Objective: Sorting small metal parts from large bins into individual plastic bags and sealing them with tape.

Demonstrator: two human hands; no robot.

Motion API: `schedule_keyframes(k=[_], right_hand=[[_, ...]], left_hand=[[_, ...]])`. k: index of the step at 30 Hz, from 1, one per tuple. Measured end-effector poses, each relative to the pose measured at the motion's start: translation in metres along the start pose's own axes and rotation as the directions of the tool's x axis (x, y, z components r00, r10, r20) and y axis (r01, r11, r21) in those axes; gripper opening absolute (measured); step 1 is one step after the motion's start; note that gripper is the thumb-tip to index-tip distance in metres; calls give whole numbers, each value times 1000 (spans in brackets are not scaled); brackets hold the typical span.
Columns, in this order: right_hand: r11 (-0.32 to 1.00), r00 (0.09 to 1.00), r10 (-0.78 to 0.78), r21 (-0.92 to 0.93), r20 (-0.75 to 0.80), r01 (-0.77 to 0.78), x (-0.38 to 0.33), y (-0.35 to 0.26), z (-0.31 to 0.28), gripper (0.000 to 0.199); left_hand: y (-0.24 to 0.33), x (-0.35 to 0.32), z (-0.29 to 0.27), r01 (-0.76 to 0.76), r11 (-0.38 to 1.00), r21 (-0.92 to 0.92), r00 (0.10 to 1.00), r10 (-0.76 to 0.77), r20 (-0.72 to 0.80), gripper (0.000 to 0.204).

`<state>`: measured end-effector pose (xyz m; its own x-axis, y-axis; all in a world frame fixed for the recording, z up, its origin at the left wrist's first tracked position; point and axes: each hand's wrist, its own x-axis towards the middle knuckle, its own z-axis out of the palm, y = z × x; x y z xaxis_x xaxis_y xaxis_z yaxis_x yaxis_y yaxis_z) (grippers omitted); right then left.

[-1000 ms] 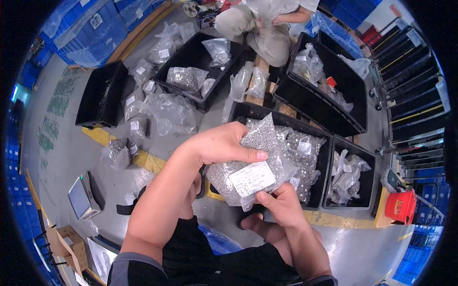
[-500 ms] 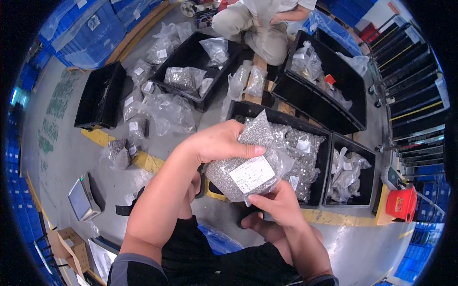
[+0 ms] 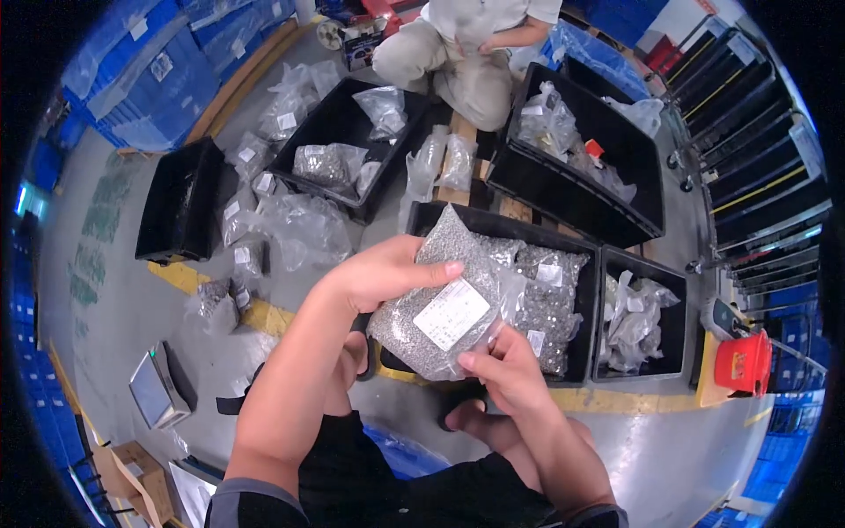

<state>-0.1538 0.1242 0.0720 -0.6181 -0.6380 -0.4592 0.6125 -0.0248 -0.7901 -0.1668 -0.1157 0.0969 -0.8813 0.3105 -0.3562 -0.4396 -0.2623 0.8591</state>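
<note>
Between my two hands is a clear plastic bag full of small silvery metal parts, too small to name, with a white label facing up. My left hand grips its upper left side, thumb across the front near the label. My right hand pinches the lower right edge between thumb and fingers. Behind the held bag stands a black crate with several similar bags of metal pieces; the held bag hides part of it.
A smaller black crate adjoins on the right. Farther off are more black crates and loose bags. A scale lies left on the floor, a red bucket right. Another person sits at the back.
The bag has turned slightly in my hands, its label tilting more. My view has shifted a little, so the surroundings sit slightly lower. Both hands keep their hold.
</note>
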Motion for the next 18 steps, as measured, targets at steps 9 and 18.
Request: schedule_keyframes(k=[9, 18], right_hand=[[999, 999, -31, 41, 6, 31, -5, -7, 12, 26], [998, 999, -18, 53, 45, 16, -7, -8, 10, 32]], left_hand=[[4, -1, 2, 23, 1000, 3, 999, -23, 48, 45], [4, 1, 5, 30, 1000, 1, 997, -30, 67, 45]])
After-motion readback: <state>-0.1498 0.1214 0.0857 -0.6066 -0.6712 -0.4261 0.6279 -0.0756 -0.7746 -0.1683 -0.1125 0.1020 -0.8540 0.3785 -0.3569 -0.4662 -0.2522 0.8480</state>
